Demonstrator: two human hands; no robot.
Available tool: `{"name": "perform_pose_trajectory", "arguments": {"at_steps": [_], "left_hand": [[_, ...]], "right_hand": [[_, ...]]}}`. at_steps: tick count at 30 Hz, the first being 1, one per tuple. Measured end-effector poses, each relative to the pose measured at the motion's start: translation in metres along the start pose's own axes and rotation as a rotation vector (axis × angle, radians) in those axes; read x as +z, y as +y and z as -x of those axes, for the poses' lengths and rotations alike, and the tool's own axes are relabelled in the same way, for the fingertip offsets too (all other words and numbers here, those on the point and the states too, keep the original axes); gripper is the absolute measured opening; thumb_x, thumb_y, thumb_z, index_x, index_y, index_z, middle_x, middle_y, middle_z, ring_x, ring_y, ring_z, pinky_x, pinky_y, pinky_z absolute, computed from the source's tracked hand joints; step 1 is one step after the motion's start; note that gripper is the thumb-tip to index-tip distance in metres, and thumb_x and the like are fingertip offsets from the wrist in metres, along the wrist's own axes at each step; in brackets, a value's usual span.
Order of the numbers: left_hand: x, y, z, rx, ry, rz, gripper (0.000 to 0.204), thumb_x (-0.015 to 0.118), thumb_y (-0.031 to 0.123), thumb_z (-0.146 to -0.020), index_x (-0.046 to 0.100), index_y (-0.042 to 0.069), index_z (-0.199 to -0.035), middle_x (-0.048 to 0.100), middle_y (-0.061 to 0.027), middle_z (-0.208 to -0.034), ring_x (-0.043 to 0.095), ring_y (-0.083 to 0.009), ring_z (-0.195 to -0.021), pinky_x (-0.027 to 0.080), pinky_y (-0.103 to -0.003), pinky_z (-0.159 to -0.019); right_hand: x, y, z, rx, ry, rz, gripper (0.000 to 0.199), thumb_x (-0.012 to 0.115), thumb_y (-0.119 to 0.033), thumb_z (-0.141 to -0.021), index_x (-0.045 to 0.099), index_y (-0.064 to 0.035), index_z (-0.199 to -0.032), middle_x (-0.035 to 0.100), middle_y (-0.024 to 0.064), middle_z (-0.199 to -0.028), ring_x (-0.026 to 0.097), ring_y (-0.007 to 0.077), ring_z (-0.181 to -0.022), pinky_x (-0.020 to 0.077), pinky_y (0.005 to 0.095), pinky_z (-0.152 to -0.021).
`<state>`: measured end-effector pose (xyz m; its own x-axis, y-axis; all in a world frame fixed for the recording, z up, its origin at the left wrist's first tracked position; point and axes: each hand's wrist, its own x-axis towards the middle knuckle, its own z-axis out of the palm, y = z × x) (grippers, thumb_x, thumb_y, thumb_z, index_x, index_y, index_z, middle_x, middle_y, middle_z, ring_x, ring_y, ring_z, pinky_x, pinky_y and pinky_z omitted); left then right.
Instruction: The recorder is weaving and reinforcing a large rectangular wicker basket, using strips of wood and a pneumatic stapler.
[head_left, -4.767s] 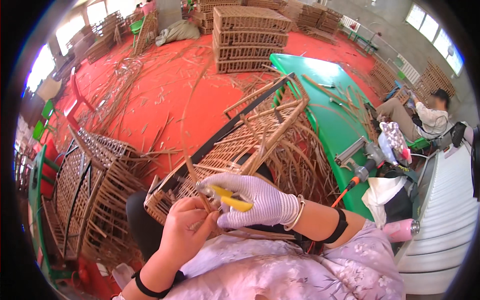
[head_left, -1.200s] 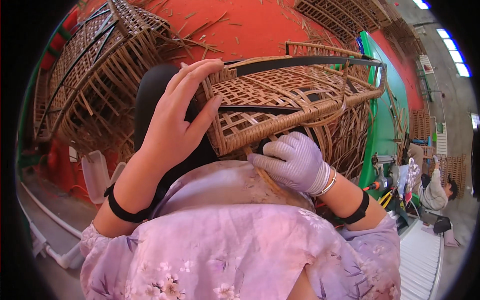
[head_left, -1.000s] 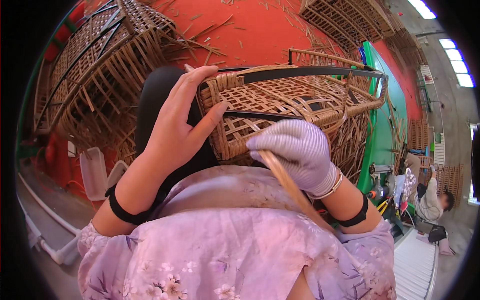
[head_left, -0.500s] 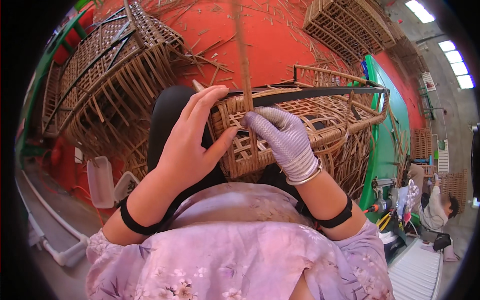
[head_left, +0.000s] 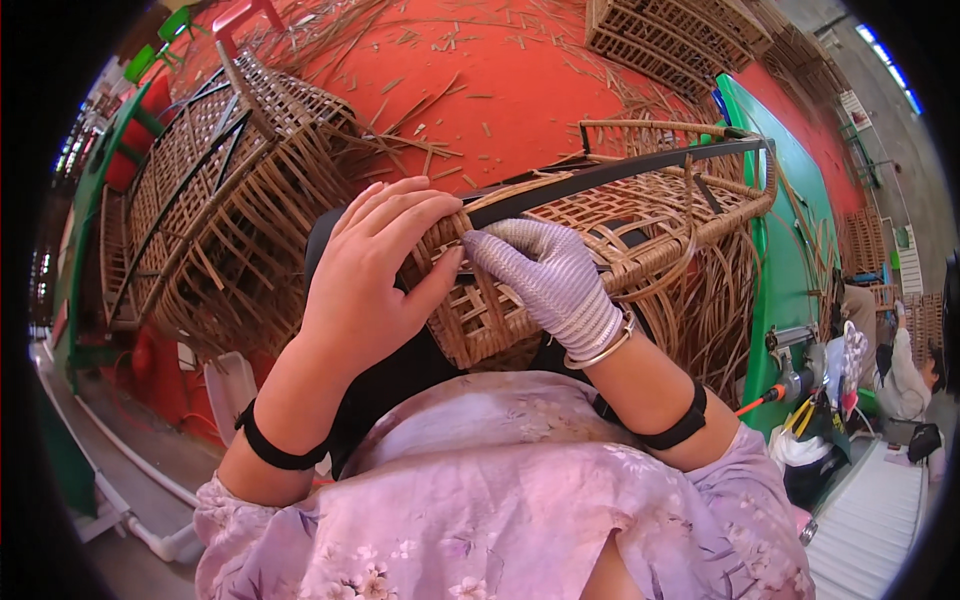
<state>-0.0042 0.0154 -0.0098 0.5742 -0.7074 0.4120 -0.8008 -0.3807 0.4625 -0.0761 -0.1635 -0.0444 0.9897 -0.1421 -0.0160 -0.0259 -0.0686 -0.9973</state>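
Observation:
A long wicker panel [head_left: 480,315] with a black metal frame bar [head_left: 620,178] lies across my lap, its woven lattice stretching to the right. My bare left hand [head_left: 375,260] curls over its left end, fingertips on the far edge and thumb on the near side. My right hand [head_left: 550,275], in a pale striped glove, pinches a flat brown wicker strip [head_left: 461,224] against that end, thumb and forefinger pressed together. The strip's upper end is hidden beside my left fingers.
A big half-woven wicker piece [head_left: 230,200] with loose strips stands at left. Wicker scraps litter the red floor [head_left: 520,70]. A green board [head_left: 790,220] rises at right, near a power tool [head_left: 775,392]. Another person [head_left: 905,370] sits at far right.
The strip that stood upright is now pulled down against the panel's end. My right hand moved slightly left and down, and the panel tilted a little. My view shifted.

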Motion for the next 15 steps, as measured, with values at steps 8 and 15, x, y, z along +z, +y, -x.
{"name": "perform_pose_trajectory", "arguments": {"at_steps": [8, 15], "left_hand": [[-0.010, -0.005, -0.008, -0.074, -0.121, 0.258, 0.030, 0.062, 0.010, -0.087, 0.063, 0.002, -0.116, 0.067, -0.0142, -0.108, 0.062, -0.0271, -0.107, 0.036, -0.041, -0.107], [-0.016, -0.014, -0.017, -0.221, -0.264, 0.503, 0.029, 0.059, 0.010, -0.092, 0.061, -0.003, -0.118, 0.067, -0.0080, -0.106, 0.060, -0.0123, -0.102, 0.045, -0.029, -0.095]], "right_hand": [[-0.002, 0.011, -0.004, 0.078, -0.008, -0.198, 0.046, 0.073, -0.031, -0.084, 0.062, -0.0010, -0.117, 0.066, 0.0069, -0.100, 0.060, 0.0116, -0.087, 0.0497, 0.0266, -0.074], [-0.012, 0.012, -0.004, 0.143, -0.166, -0.238, 0.050, 0.069, -0.023, -0.086, 0.053, -0.0005, -0.128, 0.059, 0.0080, -0.119, 0.054, 0.0169, -0.111, 0.0414, 0.0301, -0.098]]}}
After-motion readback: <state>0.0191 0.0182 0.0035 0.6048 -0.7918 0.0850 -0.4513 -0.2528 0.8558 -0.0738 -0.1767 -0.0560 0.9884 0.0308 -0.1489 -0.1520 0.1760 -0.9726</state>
